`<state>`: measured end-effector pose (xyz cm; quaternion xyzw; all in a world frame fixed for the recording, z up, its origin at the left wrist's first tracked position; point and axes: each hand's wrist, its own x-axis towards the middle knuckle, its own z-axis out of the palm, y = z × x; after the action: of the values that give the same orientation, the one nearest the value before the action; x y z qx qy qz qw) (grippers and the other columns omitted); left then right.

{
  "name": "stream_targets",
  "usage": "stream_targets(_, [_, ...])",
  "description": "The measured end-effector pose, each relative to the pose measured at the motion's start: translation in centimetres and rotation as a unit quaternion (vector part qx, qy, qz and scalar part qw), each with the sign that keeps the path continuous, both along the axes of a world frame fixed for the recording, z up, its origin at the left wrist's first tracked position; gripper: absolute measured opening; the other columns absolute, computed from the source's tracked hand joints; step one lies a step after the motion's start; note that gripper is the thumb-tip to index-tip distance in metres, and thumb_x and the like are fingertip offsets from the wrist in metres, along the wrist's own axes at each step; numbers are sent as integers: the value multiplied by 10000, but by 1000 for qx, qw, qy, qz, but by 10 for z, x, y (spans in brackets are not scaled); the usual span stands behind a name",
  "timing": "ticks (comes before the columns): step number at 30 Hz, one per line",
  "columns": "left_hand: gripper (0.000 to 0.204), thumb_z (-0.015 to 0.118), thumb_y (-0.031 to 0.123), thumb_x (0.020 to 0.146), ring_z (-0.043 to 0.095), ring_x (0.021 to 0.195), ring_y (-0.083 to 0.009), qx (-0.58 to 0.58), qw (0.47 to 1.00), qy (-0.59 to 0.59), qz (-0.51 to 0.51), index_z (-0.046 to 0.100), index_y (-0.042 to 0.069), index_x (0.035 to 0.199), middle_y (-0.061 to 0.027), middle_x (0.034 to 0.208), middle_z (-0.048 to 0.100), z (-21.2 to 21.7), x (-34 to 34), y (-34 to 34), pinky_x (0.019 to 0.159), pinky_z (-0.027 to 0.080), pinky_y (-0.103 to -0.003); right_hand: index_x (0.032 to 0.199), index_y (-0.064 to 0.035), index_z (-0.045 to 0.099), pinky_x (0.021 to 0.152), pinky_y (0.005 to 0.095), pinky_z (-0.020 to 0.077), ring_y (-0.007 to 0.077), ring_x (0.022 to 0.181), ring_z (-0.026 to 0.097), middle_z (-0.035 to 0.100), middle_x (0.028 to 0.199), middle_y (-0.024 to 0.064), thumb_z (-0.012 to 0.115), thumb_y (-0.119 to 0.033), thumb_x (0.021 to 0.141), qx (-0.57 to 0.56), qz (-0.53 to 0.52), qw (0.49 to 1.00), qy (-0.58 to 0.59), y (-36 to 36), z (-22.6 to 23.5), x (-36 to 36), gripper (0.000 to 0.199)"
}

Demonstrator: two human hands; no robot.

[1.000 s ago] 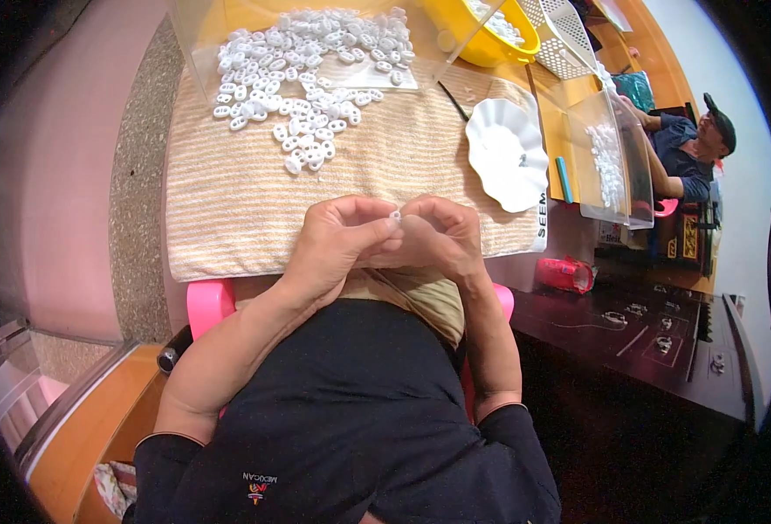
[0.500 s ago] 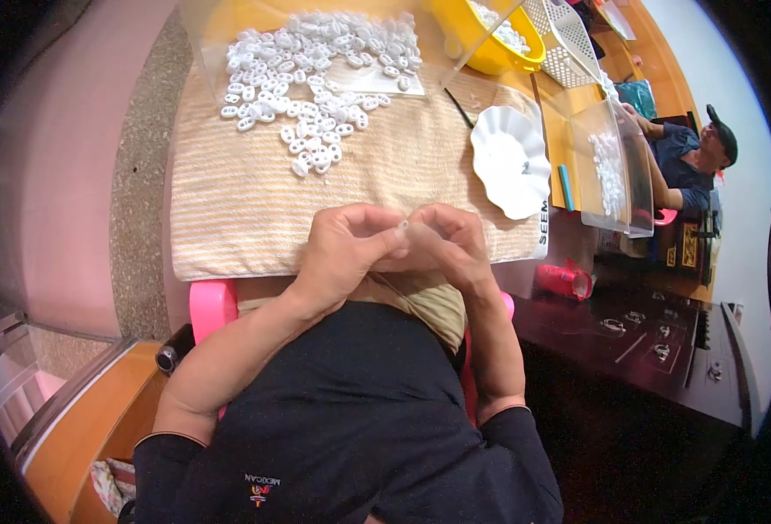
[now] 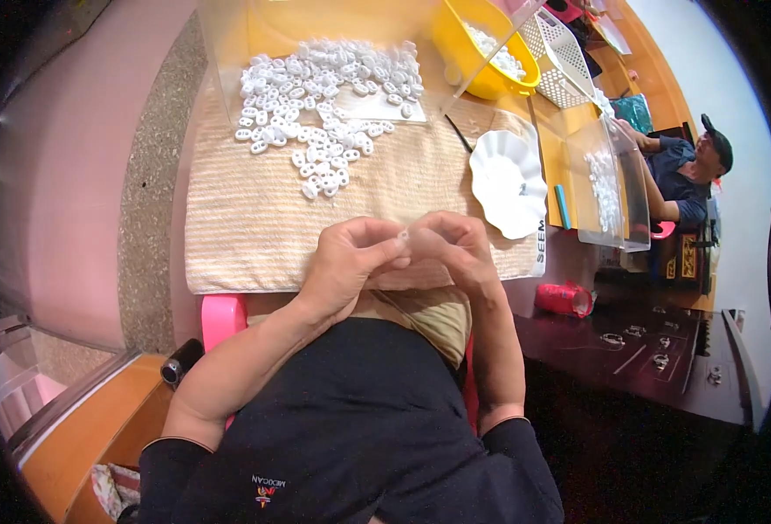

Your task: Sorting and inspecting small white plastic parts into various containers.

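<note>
Close in front of my body, over the near edge of a striped towel (image 3: pixel 246 218), both hands meet at the fingertips. My left hand (image 3: pixel 342 262) is closed in a pinch on a small white piece (image 3: pixel 403 235), mostly hidden by the fingers. Pressed against the same piece, the fingers of my right hand (image 3: pixel 460 251) are closed and partly blurred. Farther off lies a heap of white oval plastic pieces with two holes (image 3: pixel 320 83), some strewn toward me. To the right of the hands sits a white wavy-rimmed dish (image 3: pixel 512 188) with something small and dark in it.
A thin black stick (image 3: pixel 459 133) lies beside the dish. Beyond stand a yellow basin (image 3: pixel 528 86) holding white pieces and a white perforated basket (image 3: pixel 564 65). At right are a blue stick (image 3: pixel 563 207), a clear bin (image 3: pixel 591 234) and a seated co-worker (image 3: pixel 687 179). A red package (image 3: pixel 558 299) lies lower right.
The whole view has shifted slightly, so the table appears lower. My hands stay together at the small piece, with the right fingers blurred by motion.
</note>
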<state>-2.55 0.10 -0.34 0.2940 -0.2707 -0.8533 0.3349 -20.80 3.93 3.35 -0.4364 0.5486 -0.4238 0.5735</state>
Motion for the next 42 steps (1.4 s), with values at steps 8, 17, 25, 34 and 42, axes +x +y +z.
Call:
stream_targets(8, [147, 630, -2, 881, 666, 845, -165, 58, 995, 60, 56, 606, -15, 1026, -88, 926, 659, 8, 5, -5, 791, 581, -297, 954, 30, 675, 612, 234, 466, 67, 683, 572, 642, 741, 19, 652, -133, 883, -115, -22, 960, 253, -70, -17, -8, 180])
stream_targets(17, [147, 665, 21, 867, 666, 804, -147, 53, 993, 69, 85, 624, -23, 1001, -91, 896, 672, 9, 6, -6, 752, 571, -273, 975, -43, 690, 705, 367, 496, 280, 775, 637, 664, 903, 114, 655, -160, 827, -181, 27, 823, 538, -112, -20, 26, 192])
stream_targets(25, [143, 670, 29, 865, 669, 793, -145, 51, 993, 73, 82, 631, -16, 996, -85, 882, 676, 11, 6, -6, 742, 568, -263, 882, -58, 671, 750, 450, 486, 342, 861, 626, 639, 908, 137, 629, -199, 812, -172, 20, 835, 522, -113, -18, 33, 162])
stream_targets(34, [150, 658, 18, 868, 669, 817, -151, 44, 993, 76, 77, 631, -14, 1012, -87, 903, 671, 12, 8, -6, 769, 574, -274, 813, 8, 670, 524, 248, 435, 71, 562, 525, 623, 623, 66, 665, -89, 748, -169, -15, 890, 422, -102, -14, 11, 116])
stream_targets(42, [149, 646, 4, 870, 671, 832, -161, 45, 994, 76, 69, 629, -10, 1017, -88, 913, 671, 9, 8, -6, 779, 580, -292, 856, 26, 676, 582, 282, 467, 147, 622, 594, 658, 710, 98, 659, -74, 747, -173, 19, 887, 428, -82, 1, -9, 148])
